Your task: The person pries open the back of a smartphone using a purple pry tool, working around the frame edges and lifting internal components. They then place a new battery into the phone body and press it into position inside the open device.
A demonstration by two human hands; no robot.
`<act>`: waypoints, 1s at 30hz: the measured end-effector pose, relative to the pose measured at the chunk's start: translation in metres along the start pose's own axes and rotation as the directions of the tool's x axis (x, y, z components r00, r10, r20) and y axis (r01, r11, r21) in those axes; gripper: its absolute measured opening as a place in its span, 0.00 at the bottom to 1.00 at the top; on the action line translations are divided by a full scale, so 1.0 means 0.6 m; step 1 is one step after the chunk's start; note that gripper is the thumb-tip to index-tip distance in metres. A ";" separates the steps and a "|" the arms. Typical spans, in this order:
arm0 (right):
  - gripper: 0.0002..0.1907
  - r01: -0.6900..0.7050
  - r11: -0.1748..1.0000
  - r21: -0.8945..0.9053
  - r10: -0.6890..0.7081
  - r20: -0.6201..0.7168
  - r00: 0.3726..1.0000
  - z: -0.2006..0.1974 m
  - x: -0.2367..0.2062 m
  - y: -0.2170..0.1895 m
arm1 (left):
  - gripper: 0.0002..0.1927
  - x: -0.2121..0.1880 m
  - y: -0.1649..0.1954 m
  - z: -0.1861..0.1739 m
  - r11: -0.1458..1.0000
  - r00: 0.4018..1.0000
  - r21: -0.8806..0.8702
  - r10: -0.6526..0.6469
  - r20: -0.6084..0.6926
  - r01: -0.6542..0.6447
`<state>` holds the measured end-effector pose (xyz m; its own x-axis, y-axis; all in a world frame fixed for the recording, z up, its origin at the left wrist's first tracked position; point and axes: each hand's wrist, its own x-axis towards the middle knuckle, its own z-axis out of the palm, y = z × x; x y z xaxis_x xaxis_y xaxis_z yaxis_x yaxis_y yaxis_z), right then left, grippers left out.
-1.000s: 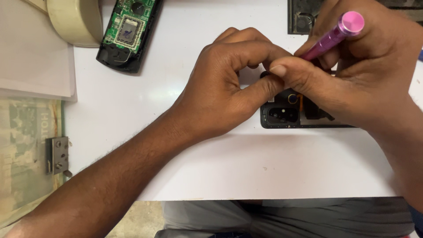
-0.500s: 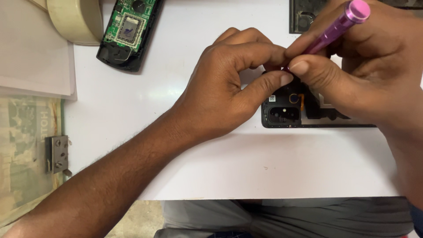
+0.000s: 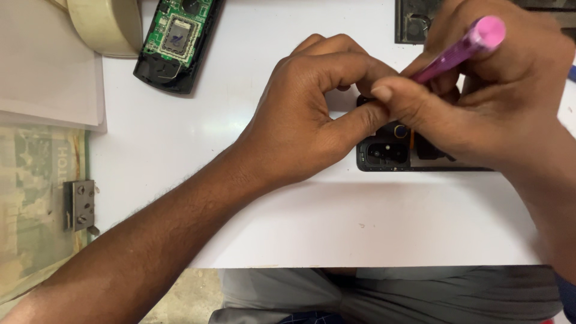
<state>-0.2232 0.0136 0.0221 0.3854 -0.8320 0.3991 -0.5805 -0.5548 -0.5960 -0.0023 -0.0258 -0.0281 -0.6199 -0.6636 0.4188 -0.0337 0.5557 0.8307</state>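
One opened black phone [image 3: 387, 153] lies flat on the white bench [image 3: 288, 222], near its right side, its camera end bared; the left hand [image 3: 312, 120] curls over that end, thumb and forefinger pressed together, apparently pinching some small part too hidden to tell; the right hand [image 3: 498, 102] pinches one pink-handled screwdriver [image 3: 459, 51], slanting down to the phone; one dark gadget with a green circuit board [image 3: 177, 42] lies well apart at upper left, beside one cream tape roll [image 3: 105, 24]; one metal hinge [image 3: 81, 204] sits off the bench's left edge.
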 end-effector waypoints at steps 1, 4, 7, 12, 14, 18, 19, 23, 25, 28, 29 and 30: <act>0.12 0.048 0.999 0.002 -0.048 -0.006 0.999 0.003 0.003 0.008 | 0.07 -0.001 -0.001 -0.001 1.000 1.000 -0.001 0.005 0.002 -0.005; 0.12 0.089 0.996 0.007 -0.089 0.003 0.996 0.008 0.001 0.017 | 0.06 0.001 -0.005 -0.001 1.000 1.000 0.001 0.015 0.012 -0.015; 0.10 0.044 0.996 0.071 -0.047 0.036 0.998 0.004 -0.002 0.010 | 0.08 0.003 -0.008 -0.001 1.000 1.000 0.009 0.009 0.002 -0.009; 0.09 -0.124 0.983 0.135 0.118 0.052 0.992 -0.007 0.001 -0.027 | 0.07 0.005 -0.002 -0.001 1.000 1.000 0.009 0.012 -0.014 -0.012; 0.07 -0.167 0.977 0.134 0.160 0.062 0.985 -0.010 0.002 -0.039 | 0.09 0.006 0.005 -0.001 0.997 0.999 0.064 -0.031 -0.013 0.032; 0.06 -0.156 0.986 0.061 0.153 0.053 0.987 -0.010 0.004 -0.040 | 0.25 0.003 0.020 -0.016 0.973 0.999 0.230 -0.040 0.023 0.034; 0.06 -0.163 0.985 0.047 0.161 0.050 0.986 -0.010 0.004 -0.039 | 0.31 0.002 0.024 -0.020 0.960 0.996 0.276 -0.065 0.059 0.046; 0.07 -0.217 0.976 0.024 0.215 0.042 0.976 -0.013 -0.006 -0.039 | 0.44 -0.004 0.037 -0.019 0.904 0.982 0.428 -0.094 0.163 0.015; 0.08 -0.230 0.973 0.018 0.229 0.039 0.973 -0.013 -0.008 -0.039 | 0.44 -0.004 0.039 -0.017 0.885 0.975 0.466 -0.114 0.188 0.013; 0.08 -0.227 0.974 0.021 0.226 0.042 0.973 -0.012 -0.008 -0.039 | 0.42 -0.003 0.039 -0.014 0.876 0.963 0.478 -0.180 0.202 0.063; 0.08 -0.178 0.984 -0.002 0.178 0.045 0.983 -0.012 -0.007 -0.039 | 0.42 -0.003 0.039 -0.013 0.878 0.962 0.473 -0.185 0.201 0.071; 0.09 -0.156 0.988 -0.012 0.156 0.046 0.987 -0.012 -0.007 -0.040 | 0.42 -0.003 0.039 -0.012 0.881 0.961 0.466 -0.190 0.199 0.078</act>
<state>-0.2161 0.0305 0.0398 0.3228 -0.9077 0.2681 -0.6423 -0.4181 -0.6424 0.0037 -0.0152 -0.0066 -0.7457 -0.6438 0.1718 -0.4430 0.6716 0.5939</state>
